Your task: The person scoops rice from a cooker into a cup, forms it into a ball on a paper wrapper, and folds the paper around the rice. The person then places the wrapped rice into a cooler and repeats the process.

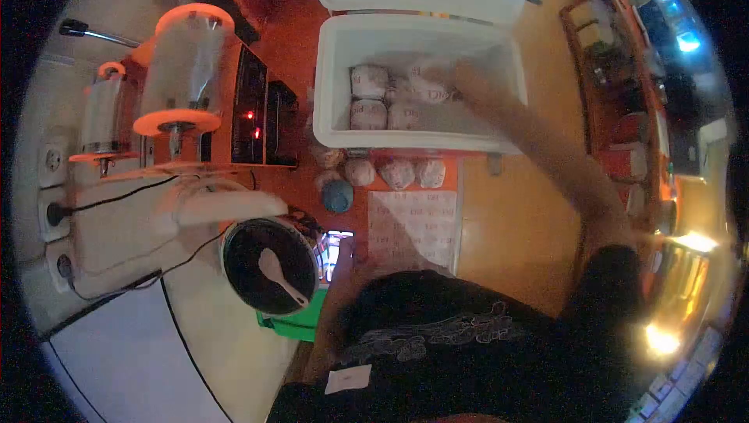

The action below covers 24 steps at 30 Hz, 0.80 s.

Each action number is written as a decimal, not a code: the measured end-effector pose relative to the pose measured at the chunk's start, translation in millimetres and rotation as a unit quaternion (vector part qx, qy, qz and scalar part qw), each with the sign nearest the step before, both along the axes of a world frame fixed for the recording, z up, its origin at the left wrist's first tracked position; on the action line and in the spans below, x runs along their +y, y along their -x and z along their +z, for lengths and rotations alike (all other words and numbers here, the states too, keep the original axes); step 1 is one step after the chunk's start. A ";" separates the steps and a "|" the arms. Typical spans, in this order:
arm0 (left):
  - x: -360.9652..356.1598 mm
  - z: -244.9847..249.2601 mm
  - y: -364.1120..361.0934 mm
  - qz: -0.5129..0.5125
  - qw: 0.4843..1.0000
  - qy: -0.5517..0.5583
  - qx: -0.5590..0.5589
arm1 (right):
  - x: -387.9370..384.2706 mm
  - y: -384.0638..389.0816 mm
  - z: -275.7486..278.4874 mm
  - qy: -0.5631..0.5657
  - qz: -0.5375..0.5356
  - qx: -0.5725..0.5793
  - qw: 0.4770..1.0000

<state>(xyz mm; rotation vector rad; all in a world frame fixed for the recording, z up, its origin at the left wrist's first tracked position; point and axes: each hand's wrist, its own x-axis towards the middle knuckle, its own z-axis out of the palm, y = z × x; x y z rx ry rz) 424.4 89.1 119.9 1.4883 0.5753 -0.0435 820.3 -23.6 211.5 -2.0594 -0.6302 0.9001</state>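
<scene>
Several round bundles in printed white paper (368, 115): inside the open white plastic cooler (421, 140).
Right hand (466, 79): at one bundle; blurred, finger state cannot be told.
Left hand (345, 262): by lit rectangular phone (333, 248); fingers indistinct, cannot tell.
Wrapping: hard pressing could split it.

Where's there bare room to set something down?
Seemingly free: the floor of the white plastic cooler, right of its printed paper-wrapped bundles, below the right forearm; and a narrow red counter strip between the round blue object and printed white paper sheet. Crowded: the cooler's near side, lined with more bundles, and around the dark round pot and lit phone.
</scene>
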 end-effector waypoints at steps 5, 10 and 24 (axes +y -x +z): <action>-0.7 -57.9 -0.7 -0.018 0.975 0.200 0.092 | 26.9 0.7 -11.6 -0.052 0.036 0.126 0.990; -5.9 -32.2 -20.1 -0.125 0.990 0.031 0.057 | 37.4 -50.7 -162.0 -0.075 0.028 0.151 0.985; 2.3 -1.9 -10.5 -0.112 0.988 0.053 0.092 | 76.6 -31.9 -149.6 -0.001 -0.044 0.267 0.963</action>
